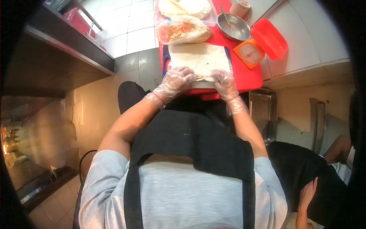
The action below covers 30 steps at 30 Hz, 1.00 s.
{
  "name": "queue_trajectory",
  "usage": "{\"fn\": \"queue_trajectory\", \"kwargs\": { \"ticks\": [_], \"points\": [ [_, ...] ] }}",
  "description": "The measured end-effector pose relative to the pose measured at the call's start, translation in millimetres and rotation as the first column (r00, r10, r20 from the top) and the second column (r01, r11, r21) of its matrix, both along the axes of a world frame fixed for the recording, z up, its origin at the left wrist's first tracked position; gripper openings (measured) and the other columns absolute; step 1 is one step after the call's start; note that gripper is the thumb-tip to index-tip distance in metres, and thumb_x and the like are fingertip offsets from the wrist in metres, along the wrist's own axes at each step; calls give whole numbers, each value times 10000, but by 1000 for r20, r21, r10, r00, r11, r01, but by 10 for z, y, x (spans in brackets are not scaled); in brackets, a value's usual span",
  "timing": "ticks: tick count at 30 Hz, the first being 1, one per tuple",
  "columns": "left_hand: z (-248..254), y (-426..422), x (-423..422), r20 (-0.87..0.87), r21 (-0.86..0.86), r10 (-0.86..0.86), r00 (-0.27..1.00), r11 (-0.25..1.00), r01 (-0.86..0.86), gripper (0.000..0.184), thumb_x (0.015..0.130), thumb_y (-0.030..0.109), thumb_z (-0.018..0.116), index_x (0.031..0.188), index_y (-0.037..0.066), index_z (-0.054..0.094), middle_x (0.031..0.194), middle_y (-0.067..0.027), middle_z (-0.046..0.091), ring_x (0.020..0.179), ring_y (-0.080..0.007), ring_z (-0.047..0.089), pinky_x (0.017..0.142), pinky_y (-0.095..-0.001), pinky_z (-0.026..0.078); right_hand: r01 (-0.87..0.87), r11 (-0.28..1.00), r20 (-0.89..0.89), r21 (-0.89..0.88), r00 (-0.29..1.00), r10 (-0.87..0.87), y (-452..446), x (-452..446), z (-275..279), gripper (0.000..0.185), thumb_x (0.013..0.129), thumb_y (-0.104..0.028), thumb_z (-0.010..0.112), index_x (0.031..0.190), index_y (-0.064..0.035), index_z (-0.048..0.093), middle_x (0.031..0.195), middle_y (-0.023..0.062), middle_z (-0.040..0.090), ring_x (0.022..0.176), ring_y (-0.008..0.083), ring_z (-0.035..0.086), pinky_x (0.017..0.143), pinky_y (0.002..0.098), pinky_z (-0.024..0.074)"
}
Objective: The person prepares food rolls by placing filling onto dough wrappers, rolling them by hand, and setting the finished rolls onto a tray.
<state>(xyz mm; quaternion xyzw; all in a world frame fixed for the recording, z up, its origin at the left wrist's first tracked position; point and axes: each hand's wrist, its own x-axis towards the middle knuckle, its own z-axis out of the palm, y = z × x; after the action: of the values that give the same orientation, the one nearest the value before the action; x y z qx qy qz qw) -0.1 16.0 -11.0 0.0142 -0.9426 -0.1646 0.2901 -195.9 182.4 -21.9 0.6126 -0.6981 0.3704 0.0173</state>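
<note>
A pale flat sheet of dough (200,59) lies on a board with dark blue edges (166,57) on the red table (249,78). Its near edge is folded or rolled over some filling. My left hand (179,81), in a clear plastic glove, has its fingers curled on the left end of that edge. On the right end, my right hand (224,83), gloved the same way, presses with bent fingers. Just beyond the sheet sits an open plastic bag of orange shredded filling (183,31).
Behind the bag is a stack of round flat sheets (187,8). To the right stand a metal bowl (238,28) with a spoon, an orange scale (249,53), a red basket (270,38) and a cup (240,7). Another person's hand (308,192) shows at lower right.
</note>
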Motion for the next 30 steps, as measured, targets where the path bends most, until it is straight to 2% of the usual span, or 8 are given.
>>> {"fn": "queue_trajectory", "kwargs": {
  "ticks": [4, 8, 12, 17, 19, 21, 23, 30],
  "points": [
    [24, -28, 22, 171, 381, -15, 985, 923, -52, 38, 822, 114, 666, 858, 108, 679, 855, -89, 678, 884, -314, 663, 776, -447, 513, -52, 989, 56, 141, 997, 45, 78, -125, 27, 223, 770, 9, 672, 973, -83, 676, 977, 135, 695, 959, 342, 660, 848, 423, 521],
    [115, -245, -68, 257, 285, 59, 965, 949, -134, 67, 815, 163, 680, 837, 101, 690, 831, -138, 662, 867, -358, 645, 782, -473, 503, 8, 929, 330, 370, 933, -139, -77, -176, 254, 159, 817, -66, 688, 975, -82, 694, 952, 146, 698, 952, 335, 661, 845, 411, 519],
    [120, -535, -340, 401, 115, 227, 888, 949, -294, 183, 775, 281, 725, 838, 112, 693, 867, -139, 653, 882, -355, 637, 788, -467, 497, 131, 912, -109, 388, 989, -96, -475, -427, 270, 200, 798, -226, 748, 940, -97, 690, 900, 131, 687, 914, 309, 660, 826, 425, 513],
    [155, -568, -430, 251, 160, 226, 941, 949, -270, 193, 754, 277, 740, 874, 132, 697, 926, -107, 651, 934, -326, 632, 809, -436, 498, 242, 945, -184, 222, 962, -203, -575, -576, 307, 213, 770, -294, 756, 867, -111, 705, 891, 125, 680, 913, 308, 655, 837, 439, 508],
    [280, -421, -520, 280, 86, 112, 953, 986, -141, 241, 767, 309, 737, 900, 113, 697, 937, -129, 656, 941, -340, 633, 813, -447, 494, -26, 966, -35, 257, 999, 37, -511, -473, 331, 234, 774, -263, 761, 922, -90, 707, 896, 126, 669, 908, 310, 648, 827, 431, 506],
    [421, -142, -441, 460, 278, 19, 888, 947, -164, 331, 792, 397, 719, 932, 98, 705, 987, -160, 662, 977, -360, 629, 811, -461, 480, -240, 922, 56, 303, 971, 234, -444, -315, 353, 268, 790, -236, 750, 991, -61, 714, 943, 150, 662, 931, 301, 646, 832, 427, 507],
    [344, 17, -383, 463, 439, 13, 886, 866, -242, 382, 788, 441, 721, 927, 86, 699, 999, -172, 647, 974, -362, 619, 810, -453, 468, -228, 915, 86, 333, 974, 211, -428, -218, 291, 295, 807, -283, 727, 994, -55, 719, 935, 152, 670, 926, 334, 643, 844, 438, 503],
    [157, 107, -318, 389, 428, 53, 920, 874, -231, 304, 825, 364, 718, 913, 75, 680, 946, -154, 620, 934, -347, 609, 798, -432, 462, -166, 921, 94, 351, 985, 142, -385, -135, 182, 258, 787, -291, 741, 906, -65, 713, 904, 163, 662, 911, 352, 632, 812, 447, 493]
  ]
}}
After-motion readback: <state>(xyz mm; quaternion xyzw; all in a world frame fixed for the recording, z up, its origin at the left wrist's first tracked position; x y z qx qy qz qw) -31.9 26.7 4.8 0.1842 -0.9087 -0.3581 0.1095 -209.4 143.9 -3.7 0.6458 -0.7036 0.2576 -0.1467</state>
